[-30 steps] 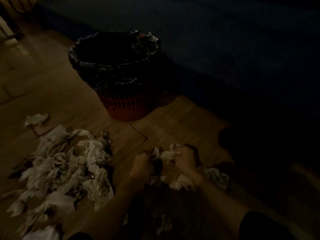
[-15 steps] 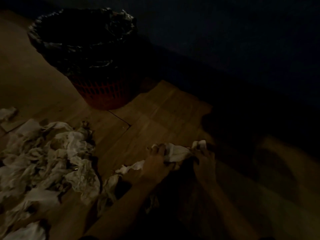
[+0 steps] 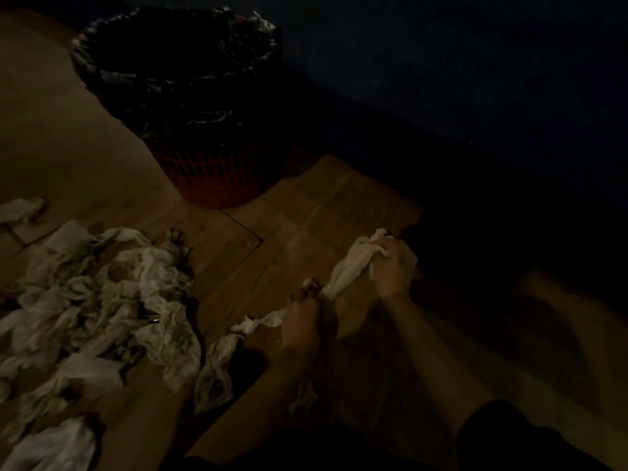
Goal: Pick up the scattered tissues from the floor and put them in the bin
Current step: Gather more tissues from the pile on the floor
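Right hand [image 3: 394,266] farther out, gripping tissue [image 3: 350,266]

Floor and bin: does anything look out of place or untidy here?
Yes. A heap of crumpled tissues litters the wooden floor left of the hands, apart from the bin. The bin's black liner hangs bunched and uneven over the rim.

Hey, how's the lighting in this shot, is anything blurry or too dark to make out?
In the head view the lighting is very dim: the upper right is almost black, the inside of the red mesh bin with its black liner is unreadable, and the lower right smears with motion blur. The pile of crumpled white tissues and both hands, left and right, gripping a white tissue, stay legible.
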Tool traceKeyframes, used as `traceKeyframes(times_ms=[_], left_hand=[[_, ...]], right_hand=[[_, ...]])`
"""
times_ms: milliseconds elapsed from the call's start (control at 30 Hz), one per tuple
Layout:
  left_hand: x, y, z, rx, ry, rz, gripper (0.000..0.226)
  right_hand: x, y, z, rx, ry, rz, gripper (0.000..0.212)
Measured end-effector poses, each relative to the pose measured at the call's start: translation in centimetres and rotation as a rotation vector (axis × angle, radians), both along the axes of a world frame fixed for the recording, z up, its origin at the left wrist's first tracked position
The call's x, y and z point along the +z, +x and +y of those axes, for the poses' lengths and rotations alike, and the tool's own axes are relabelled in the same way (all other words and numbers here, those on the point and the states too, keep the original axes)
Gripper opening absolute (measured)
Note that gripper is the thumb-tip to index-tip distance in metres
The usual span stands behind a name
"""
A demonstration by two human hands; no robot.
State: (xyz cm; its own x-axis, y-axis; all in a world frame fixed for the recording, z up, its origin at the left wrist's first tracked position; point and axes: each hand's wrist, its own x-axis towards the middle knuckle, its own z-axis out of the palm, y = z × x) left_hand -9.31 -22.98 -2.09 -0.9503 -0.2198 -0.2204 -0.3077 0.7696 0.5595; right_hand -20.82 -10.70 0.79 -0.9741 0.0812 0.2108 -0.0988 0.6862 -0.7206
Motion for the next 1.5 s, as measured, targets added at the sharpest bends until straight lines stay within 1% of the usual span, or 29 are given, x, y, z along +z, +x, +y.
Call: traceKeyframes(times_ms=[67, 133, 200, 300, 367, 400, 467, 500, 533, 600, 667, 700, 767, 833, 867, 900, 967, 1000, 1067, 1100, 1167, 1200, 1233, 1267, 1300, 1333, 1400, 1433, 1500], left_hand=[[0.6, 0.6, -2.8, 0.046, -0.010, 0.111, 0.039], [0.8, 1.3, -6.2, 0.096, -0.064, 0.126, 0.040], [1.0, 2.2, -9.2, 0.130, -0.141, 0.127, 0.034], [1.0, 3.9, -11.9, 0.131, -0.221, 0.085, 0.039], [-0.1, 5.2, -12.6, 0.088, -0.292, 0.051, 0.040], [-0.8, 5.8, -12.5, 0.066, -0.321, 0.034, 0.041], [-1.7, 6.6, -11.8, 0.025, -0.365, -0.052, 0.054], [-1.9, 6.9, -11.2, 0.035, -0.363, -0.084, 0.054], [-2.2, 7.0, -10.7, 0.044, -0.358, -0.083, 0.050], [-2.2, 6.9, -10.4, 0.016, -0.358, -0.038, 0.040], [-1.8, 6.5, -11.5, -0.039, -0.365, 0.102, 0.036], [-1.5, 6.4, -12.4, -0.047, -0.332, 0.150, 0.034], [-0.8, 6.8, -14.4, -0.047, -0.211, 0.161, 0.032], [-0.6, 7.8, -16.2, -0.076, -0.190, 0.170, 0.037], [-0.8, 8.5, -16.9, -0.098, -0.196, 0.149, 0.036], [-0.8, 9.2, -17.2, -0.150, -0.202, 0.142, 0.034], [-1.4, 10.8, -17.0, -0.335, -0.206, 0.173, 0.023], [-1.8, 11.6, -16.6, -0.427, -0.253, 0.196, 0.024], [-2.7, 12.4, -15.8, -0.528, -0.380, 0.191, 0.043], [-2.8, 12.7, -15.4, -0.510, -0.394, 0.161, 0.047], [-3.0, 13.1, -15.2, -0.441, -0.365, 0.146, 0.042], [-2.9, 12.8, -15.5, -0.415, -0.313, 0.125, 0.039], [-2.7, 12.5, -16.1, -0.401, -0.263, 0.111, 0.040], [-2.6, 12.2, -17.0, -0.405, -0.212, 0.111, 0.041], [-2.3, 11.9, -17.8, -0.412, -0.152, 0.120, 0.038], [-2.0, 11.7, -18.7, -0.388, -0.103, 0.139, 0.030], [-1.0, 11.6, -19.9, -0.223, -0.038, 0.168, 0.014], [-0.2, 11.6, -20.3, -0.093, -0.024, 0.185, 0.011], [1.8, 11.5, -21.4, 0.156, -0.040, 0.298, 0.012]], right_hand=[[-0.2, 0.4, -1.6, 0.041, -0.048, 0.024, 0.021], [-0.5, 1.2, -3.2, 0.082, -0.044, -0.002, 0.024], [-1.3, 2.2, -4.7, 0.156, -0.009, -0.020, 0.027], [-3.4, 3.9, -6.6, 0.320, 0.182, -0.119, 0.031], [-4.6, 5.4, -7.6, 0.402, 0.308, -0.183, 0.030], [-5.1, 6.4, -7.8, 0.427, 0.360, -0.170, 0.030], [-6.0, 8.0, -7.6, 0.465, 0.462, -0.085, 0.031], [-6.3, 8.6, -7.4, 0.492, 0.514, -0.039, 0.030], [-6.6, 8.9, -7.0, 0.526, 0.539, -0.011, 0.029], [-6.6, 8.2, -6.5, 0.595, 0.511, 0.016, 0.026], [-5.6, 7.0, -6.4, 0.636, 0.464, -0.034, 0.026], [-4.9, 6.7, -6.4, 0.637, 0.436, -0.081, 0.026], [-3.1, 6.8, -6.6, 0.614, 0.372, -0.139, 0.026], [-1.7, 8.4, -6.6, 0.625, 0.297, -0.123, 0.029], [-1.6, 9.6, -6.4, 0.672, 0.277, -0.133, 0.031], [-1.8, 11.2, -6.0, 0.746, 0.274, -0.173, 0.034], [-3.0, 14.4, -4.9, 0.919, 0.303, -0.259, 0.051], [-3.8, 15.8, -4.4, 0.950, 0.334, -0.252, 0.053], [-4.8, 17.6, -3.4, 1.001, 0.409, -0.140, 0.042], [-4.8, 17.9, -3.2, 1.025, 0.458, -0.060, 0.038], [-4.3, 17.8, -3.0, 1.074, 0.465, 0.142, 0.028], [-4.5, 17.4, -3.1, 1.088, 0.456, 0.180, 0.021], [-4.4, 16.8, -3.4, 1.089, 0.455, 0.142, 0.014], [-4.7, 16.2, -3.8, 1.061, 0.474, 0.118, 0.012], [-4.7, 15.5, -4.7, 1.020, 0.441, 0.067, 0.017], [-4.7, 15.0, -5.6, 0.979, 0.411, 0.030, 0.018], [-3.5, 14.1, -8.3, 0.919, 0.343, -0.092, 0.010], [-2.6, 13.6, -9.9, 0.892, 0.314, -0.126, 0.017], [-1.2, 12.8, -13.0, 0.821, 0.206, -0.136, 0.025]])
